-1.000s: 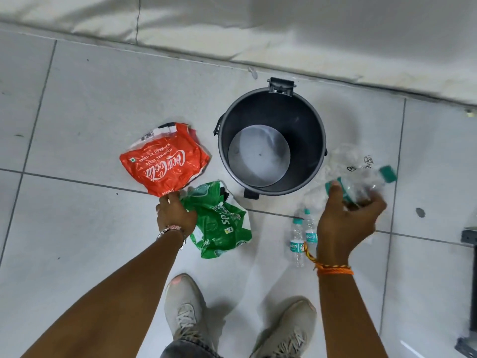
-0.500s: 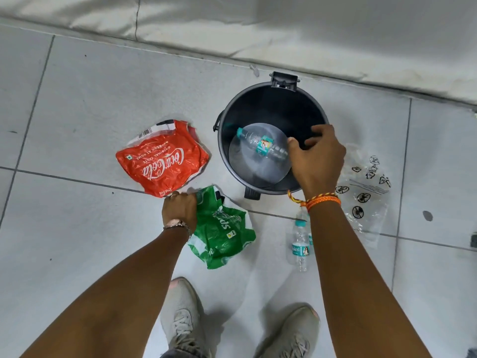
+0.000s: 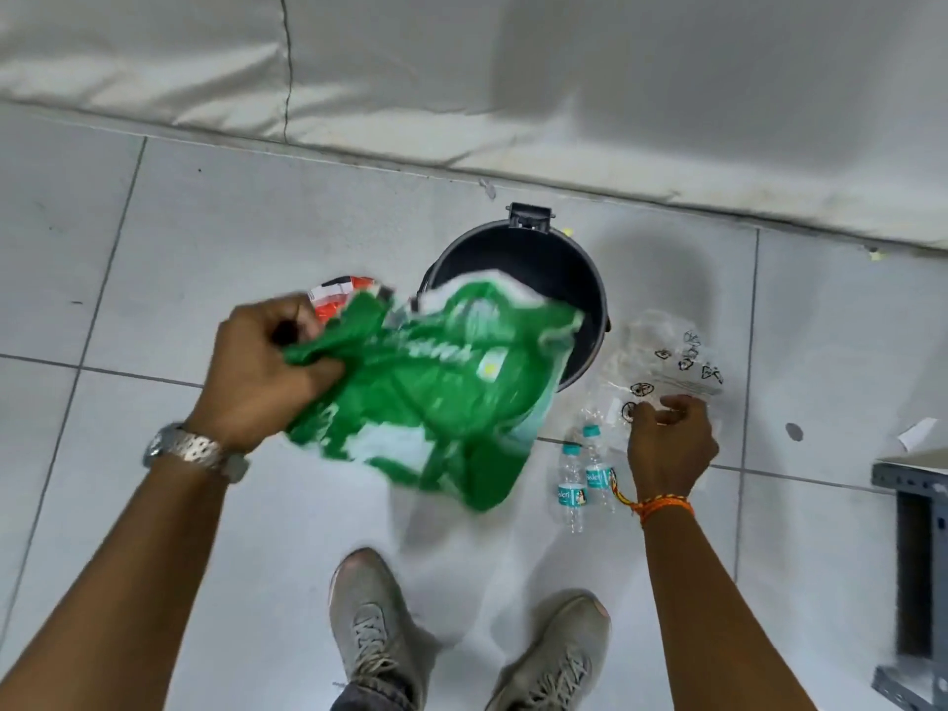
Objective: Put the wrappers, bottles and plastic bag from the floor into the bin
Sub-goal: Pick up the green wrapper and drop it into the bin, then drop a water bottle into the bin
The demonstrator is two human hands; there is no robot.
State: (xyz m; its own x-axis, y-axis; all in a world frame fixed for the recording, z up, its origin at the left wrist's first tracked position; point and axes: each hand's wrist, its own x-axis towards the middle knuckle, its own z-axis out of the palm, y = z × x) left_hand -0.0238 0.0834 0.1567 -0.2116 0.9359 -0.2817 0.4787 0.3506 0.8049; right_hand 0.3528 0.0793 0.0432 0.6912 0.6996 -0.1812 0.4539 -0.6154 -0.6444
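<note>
Over the tiled floor (image 3: 215, 238), my left hand (image 3: 261, 361) is fisted around one edge of the green wrapper (image 3: 436, 387), which hangs blurred in the air in front of the black bin (image 3: 579, 279), covering its near rim. Behind my knuckles a bit of the red wrapper (image 3: 336, 295) shows on the tiles. My right hand (image 3: 669, 443) reaches down to the clear bag (image 3: 667, 356) beside the bin, fingers curled at its near edge; whether they grip it I cannot tell. Two small bottles (image 3: 582, 479) lie just left of that wrist.
</note>
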